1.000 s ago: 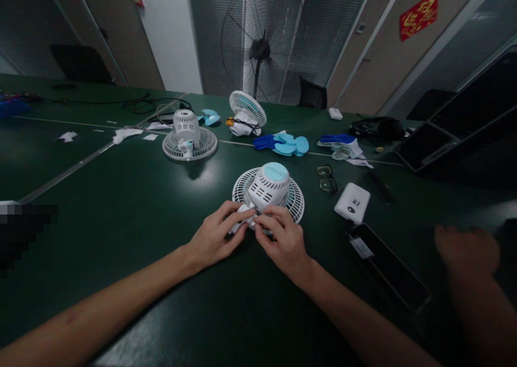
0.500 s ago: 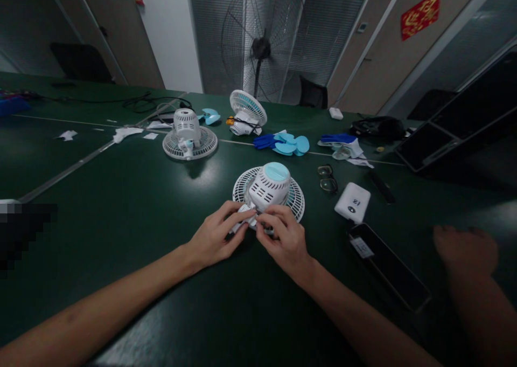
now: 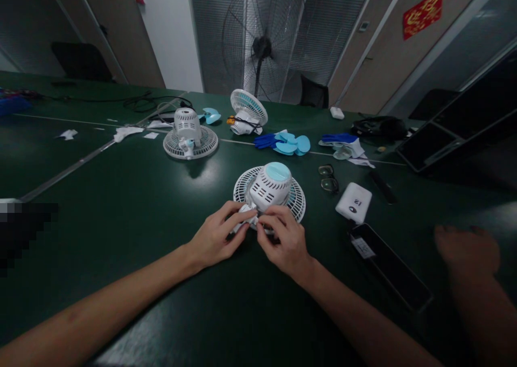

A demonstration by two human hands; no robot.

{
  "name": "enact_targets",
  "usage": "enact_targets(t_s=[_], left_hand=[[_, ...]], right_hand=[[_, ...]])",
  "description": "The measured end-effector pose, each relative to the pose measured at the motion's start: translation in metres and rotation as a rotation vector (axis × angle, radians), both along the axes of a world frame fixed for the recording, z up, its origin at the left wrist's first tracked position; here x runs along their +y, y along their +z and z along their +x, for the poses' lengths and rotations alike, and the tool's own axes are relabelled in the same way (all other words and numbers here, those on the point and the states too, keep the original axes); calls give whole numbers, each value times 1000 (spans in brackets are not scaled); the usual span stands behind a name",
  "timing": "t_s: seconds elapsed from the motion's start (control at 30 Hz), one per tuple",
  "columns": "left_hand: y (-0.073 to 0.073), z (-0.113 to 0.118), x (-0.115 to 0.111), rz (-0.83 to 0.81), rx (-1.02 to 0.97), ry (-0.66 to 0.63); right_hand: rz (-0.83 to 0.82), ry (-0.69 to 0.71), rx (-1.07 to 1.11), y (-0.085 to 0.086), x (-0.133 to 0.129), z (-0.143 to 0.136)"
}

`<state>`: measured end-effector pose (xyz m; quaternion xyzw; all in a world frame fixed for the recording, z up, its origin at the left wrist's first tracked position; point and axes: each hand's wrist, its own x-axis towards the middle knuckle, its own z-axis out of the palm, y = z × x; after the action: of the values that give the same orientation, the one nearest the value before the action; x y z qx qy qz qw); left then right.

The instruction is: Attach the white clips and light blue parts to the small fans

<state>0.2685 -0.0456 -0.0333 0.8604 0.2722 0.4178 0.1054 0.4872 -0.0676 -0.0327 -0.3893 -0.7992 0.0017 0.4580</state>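
A small white fan head (image 3: 271, 190) rests grille-down on the dark green table, its light-blue rear cap facing up. At its near side, my left hand (image 3: 220, 231) is closed, thumb and fingers pinching the white neck piece (image 3: 247, 212) that juts from the motor housing. My right hand (image 3: 283, 237) meets it there, fingertips pressed together beside that neck piece. Whatever the right fingertips hold, if anything, is hidden by the fingers. Both wrists lie low over the table.
Another fan head (image 3: 188, 130) lies grille-down farther left; a third fan (image 3: 248, 111) leans behind. Blue fan blades (image 3: 291, 143), glasses (image 3: 328, 178), a white power bank (image 3: 354, 202) and a phone (image 3: 390, 264) lie to the right. Another person's hand (image 3: 466, 248) rests at far right.
Both hands stay at the fan's neck with almost the same grip. The whole view has shifted very slightly; nothing else has visibly moved.
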Motion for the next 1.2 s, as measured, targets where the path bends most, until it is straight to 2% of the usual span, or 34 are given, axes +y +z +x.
enact_targets(t_s=[0.2, 0.47, 0.9, 1.03, 1.2], left_hand=[[1, 0, 0, -4, -26, -1], [1, 0, 0, -15, -20, 4], [-1, 1, 1, 1, -2, 2], [1, 0, 1, -7, -8, 7], [1, -1, 1, -8, -16, 10]], right_hand=[[33, 29, -76, -4, 1, 3], [25, 1, -9, -10, 3, 2], [-11, 13, 35, -2, 2, 0], [18, 50, -24, -2, 1, 2], [73, 11, -71, -4, 1, 3]])
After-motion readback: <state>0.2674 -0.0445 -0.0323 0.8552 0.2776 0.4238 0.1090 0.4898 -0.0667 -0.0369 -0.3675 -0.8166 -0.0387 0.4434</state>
